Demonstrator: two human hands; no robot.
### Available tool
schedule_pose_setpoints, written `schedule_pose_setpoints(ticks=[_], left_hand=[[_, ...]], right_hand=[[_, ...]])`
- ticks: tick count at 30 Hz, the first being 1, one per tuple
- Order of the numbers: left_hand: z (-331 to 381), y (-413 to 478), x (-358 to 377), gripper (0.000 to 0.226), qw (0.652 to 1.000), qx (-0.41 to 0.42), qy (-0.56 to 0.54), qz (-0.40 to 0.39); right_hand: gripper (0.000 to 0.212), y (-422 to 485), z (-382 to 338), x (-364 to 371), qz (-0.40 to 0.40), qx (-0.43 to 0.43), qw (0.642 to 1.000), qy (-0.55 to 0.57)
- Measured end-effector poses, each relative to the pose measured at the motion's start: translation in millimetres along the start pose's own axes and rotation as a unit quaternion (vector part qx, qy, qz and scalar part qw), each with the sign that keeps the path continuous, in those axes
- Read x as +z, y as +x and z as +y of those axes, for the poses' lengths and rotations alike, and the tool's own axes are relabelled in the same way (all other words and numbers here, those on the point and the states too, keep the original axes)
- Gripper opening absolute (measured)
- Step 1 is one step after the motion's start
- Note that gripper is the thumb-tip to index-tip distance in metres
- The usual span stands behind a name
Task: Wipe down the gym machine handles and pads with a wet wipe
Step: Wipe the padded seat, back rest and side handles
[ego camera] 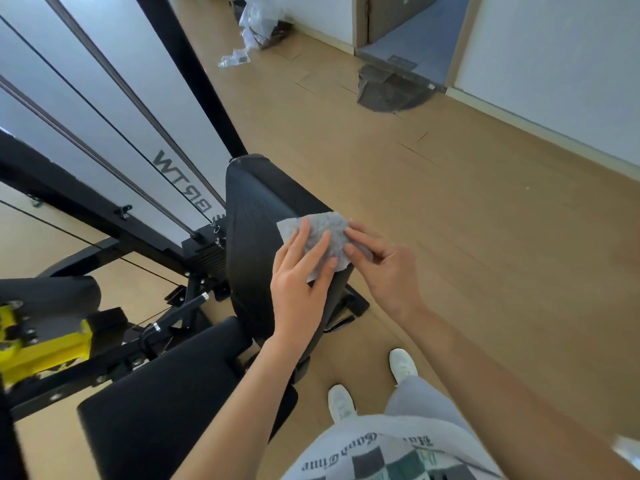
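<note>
1 wet wipe (332, 223): lying across right edge of upright back pad (256, 216). Left hand (299, 282): pressing it, fingers straight. Right hand (384, 268): pinching its right side.

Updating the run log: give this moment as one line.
left hand: presses wet wipe | right hand: pinches wet wipe | wet wipe: on back pad
</note>
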State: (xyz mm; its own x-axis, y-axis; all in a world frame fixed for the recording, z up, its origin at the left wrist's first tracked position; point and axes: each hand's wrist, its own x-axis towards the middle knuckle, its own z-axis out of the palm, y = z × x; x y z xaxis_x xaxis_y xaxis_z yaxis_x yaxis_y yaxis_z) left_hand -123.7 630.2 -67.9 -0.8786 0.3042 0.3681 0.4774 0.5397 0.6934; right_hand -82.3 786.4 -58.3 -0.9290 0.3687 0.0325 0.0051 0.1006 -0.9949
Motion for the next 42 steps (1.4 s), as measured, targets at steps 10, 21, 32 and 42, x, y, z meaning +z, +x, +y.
schedule_pose_setpoints(ticks=[10,21,32,42], left_hand=[[2,-47,8,0.033,0.998,0.01,-0.032,0.052],[-22,-61,9,0.007,0.998,-0.028,-0.045,0.023],[-69,-91,12,0.011,0.988,-0.141,-0.056,-0.026],[-104,-134,22,0.017,0.968,-0.243,-0.051,-0.037]], right_hand=[[0.03,-35,23,15,0.128,0.038,0.991,0.016],[0.03,-45,27,27,0.144,0.1,0.984,0.02],[0.026,-65,89,47,0.047,0.145,0.988,-0.014],[0.021,-79,142,72,-0.004,0.212,0.977,-0.003]])
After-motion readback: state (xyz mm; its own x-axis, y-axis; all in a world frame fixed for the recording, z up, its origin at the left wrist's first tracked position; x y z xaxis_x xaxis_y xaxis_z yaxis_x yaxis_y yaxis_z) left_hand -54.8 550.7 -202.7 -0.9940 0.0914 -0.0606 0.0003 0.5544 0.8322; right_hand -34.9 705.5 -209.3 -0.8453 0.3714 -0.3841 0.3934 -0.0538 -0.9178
